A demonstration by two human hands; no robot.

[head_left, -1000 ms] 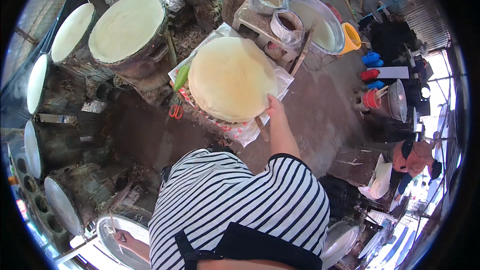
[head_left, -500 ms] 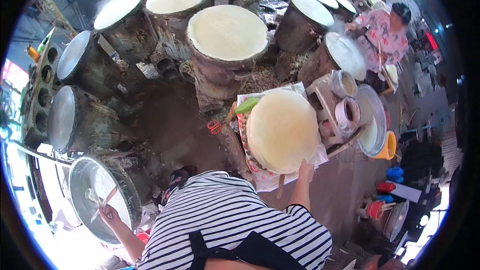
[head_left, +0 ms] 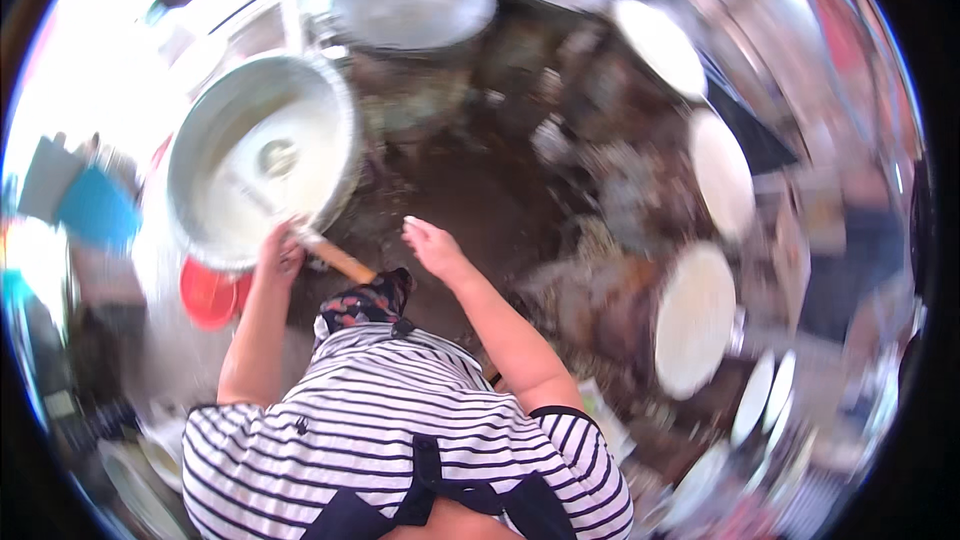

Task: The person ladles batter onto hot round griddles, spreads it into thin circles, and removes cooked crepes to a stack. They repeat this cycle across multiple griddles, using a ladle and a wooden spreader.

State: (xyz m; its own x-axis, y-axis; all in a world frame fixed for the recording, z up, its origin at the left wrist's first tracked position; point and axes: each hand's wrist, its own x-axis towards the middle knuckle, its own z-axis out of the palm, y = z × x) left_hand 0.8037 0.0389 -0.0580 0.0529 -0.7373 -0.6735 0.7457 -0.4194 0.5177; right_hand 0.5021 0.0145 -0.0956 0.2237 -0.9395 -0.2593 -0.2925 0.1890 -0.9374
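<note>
My left hand (head_left: 283, 248) is at the near rim of a large metal basin (head_left: 345, 130) of whitish liquid. Its fingers are closed round a tool with a wooden handle (head_left: 340, 258), which points down toward my body; motion blur hides its other end. A round ladle bowl (head_left: 280, 157) sits in the liquid, and I cannot tell whether its handle reaches my left hand. Over the dark floor, right of the basin, my right hand (head_left: 432, 245) hangs in the air, fingers partly stretched out, with nothing visible in it.
Several drum-shaped stoves with round pale or grey tops curve around the far and right sides, among them a grey griddle (head_left: 415, 5) and a cream-coloured one (head_left: 695, 320). A red bucket (head_left: 210, 292) stands below the basin. Farther left is a blue object (head_left: 100, 205).
My view has swung left, bringing the basin up in front of me. My right hand has left the stack of round pale sheets. My left hand stays at the basin with the tool.
</note>
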